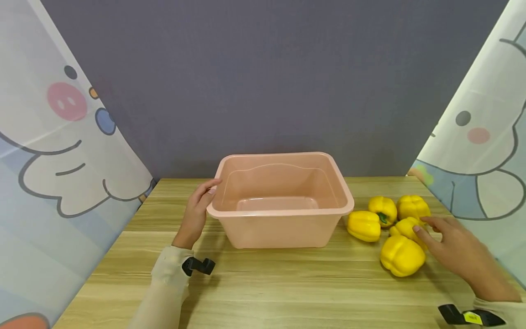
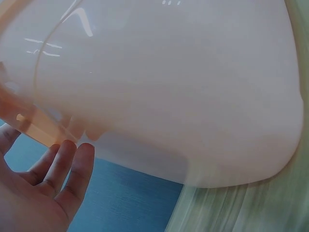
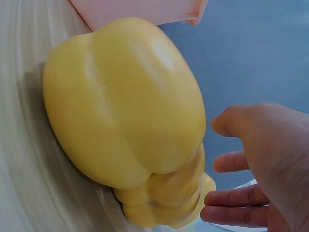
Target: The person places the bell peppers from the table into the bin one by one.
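A pink plastic basin (image 1: 277,228) stands on the wooden table. At its left end my left hand (image 1: 198,212) holds the rim, and in the left wrist view several fingertips (image 2: 83,152) lie against the outer wall beneath the rim. Several yellow bell peppers lie in a cluster to the right of the basin. My right hand (image 1: 456,244) is over the right side of the cluster, thumb and fingers apart, closest to the middle pepper (image 1: 407,227). Nearest the person is another pepper (image 1: 402,256), which looms large in the right wrist view. My right hand holds nothing.
Beside the basin lies a pepper (image 1: 364,225); behind it are a pepper with a green stem (image 1: 383,210) and one at the back right (image 1: 412,207). A dark grey panel (image 1: 283,82) rises behind the table (image 1: 287,288). Cartoon-printed sheets flank both sides.
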### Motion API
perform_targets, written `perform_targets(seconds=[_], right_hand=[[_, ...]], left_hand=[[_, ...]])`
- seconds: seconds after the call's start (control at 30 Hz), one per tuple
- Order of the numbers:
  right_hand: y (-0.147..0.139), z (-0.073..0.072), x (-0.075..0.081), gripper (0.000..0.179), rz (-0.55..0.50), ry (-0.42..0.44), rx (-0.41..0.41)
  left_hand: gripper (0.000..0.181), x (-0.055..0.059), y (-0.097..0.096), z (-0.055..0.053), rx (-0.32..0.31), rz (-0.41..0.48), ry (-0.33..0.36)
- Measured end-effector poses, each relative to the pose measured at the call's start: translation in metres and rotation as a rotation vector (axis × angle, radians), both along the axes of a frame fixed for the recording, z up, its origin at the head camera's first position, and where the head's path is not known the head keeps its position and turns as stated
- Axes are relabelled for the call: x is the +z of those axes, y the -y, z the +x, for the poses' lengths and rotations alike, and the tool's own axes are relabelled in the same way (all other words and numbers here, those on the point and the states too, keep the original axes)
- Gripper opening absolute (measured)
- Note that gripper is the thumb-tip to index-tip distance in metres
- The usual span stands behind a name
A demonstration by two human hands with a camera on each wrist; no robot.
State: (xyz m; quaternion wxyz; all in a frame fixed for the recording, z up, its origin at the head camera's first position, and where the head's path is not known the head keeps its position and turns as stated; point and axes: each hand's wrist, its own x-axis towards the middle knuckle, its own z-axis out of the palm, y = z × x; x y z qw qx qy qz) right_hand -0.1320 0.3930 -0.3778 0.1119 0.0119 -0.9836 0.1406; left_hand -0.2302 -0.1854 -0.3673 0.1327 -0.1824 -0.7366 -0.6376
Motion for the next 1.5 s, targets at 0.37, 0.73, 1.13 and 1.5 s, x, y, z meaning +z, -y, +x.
perform_targets(seconds=[0.37, 0.73, 1.13, 1.5], right_hand=[[-0.004, -0.002, -0.007, 0.067, -0.024, -0.004, 0.035], [-0.007, -0.005, -0.008, 0.078, -0.051, 0.06, -0.006], [-0.017, -0.009, -0.015, 0.088, -0.07, 0.192, -0.034], [-0.016, -0.012, -0.021, 0.089, -0.068, 0.225, -0.05]], left_hand=[[0.04, 0.001, -0.001, 0.002, -0.005, 0.005, 0.004], [0.036, 0.003, 0.001, 0.002, 0.024, -0.012, -0.028], [0.035, 0.002, 0.002, 0.0, 0.016, -0.006, -0.033], [0.035, 0.002, 0.002, 0.003, 0.016, -0.015, -0.04]])
